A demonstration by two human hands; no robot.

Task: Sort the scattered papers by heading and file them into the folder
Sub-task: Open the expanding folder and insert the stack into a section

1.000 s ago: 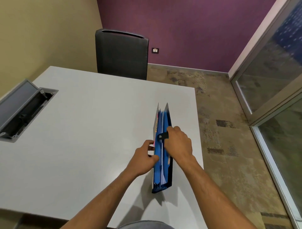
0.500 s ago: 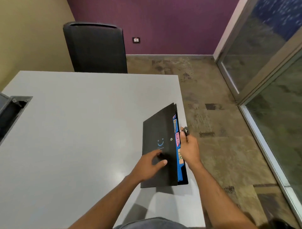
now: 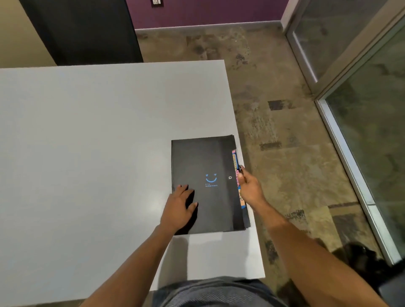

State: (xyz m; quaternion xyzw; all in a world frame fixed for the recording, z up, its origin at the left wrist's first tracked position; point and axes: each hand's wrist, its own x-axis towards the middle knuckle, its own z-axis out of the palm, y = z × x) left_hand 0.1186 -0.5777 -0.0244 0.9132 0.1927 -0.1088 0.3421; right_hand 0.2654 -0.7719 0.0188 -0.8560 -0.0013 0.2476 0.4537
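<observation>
Left hand (image 3: 178,208) flat on the lower left part of the black folder (image 3: 206,186), fingers straight and slightly spread, pressing the cover down, gripping nothing; right hand (image 3: 249,187) at the folder's right edge, fingers curled, pinching a small dark strap or closure tab (image 3: 240,169) just beside the coloured index tabs (image 3: 237,175); exact hold on that tab hard to make out.

Folder closed and lying flat on the white table (image 3: 98,142), near the table's right edge and towards its near right corner; right side of the folder reaching almost to the table edge; blue smiley logo (image 3: 211,178) printed on the cover, with a line of small blue print under it, too small to read; small round snap button (image 3: 230,177) just right of the logo; pink, blue and orange tabs poking out along the right edge between the covers, lettering on them illegible.

Both bare forearms entering from the bottom of the view, one on each side of a lap in grey fabric (image 3: 219,291); black chair back (image 3: 83,30) beyond the far table edge; purple wall (image 3: 208,11) with a small wall socket (image 3: 156,1) at the top; mottled brown floor (image 3: 274,109) to the right; glass partition in a pale metal frame (image 3: 361,76) along the right side; dark object (image 3: 361,260) on the floor at lower right, not identifiable.
</observation>
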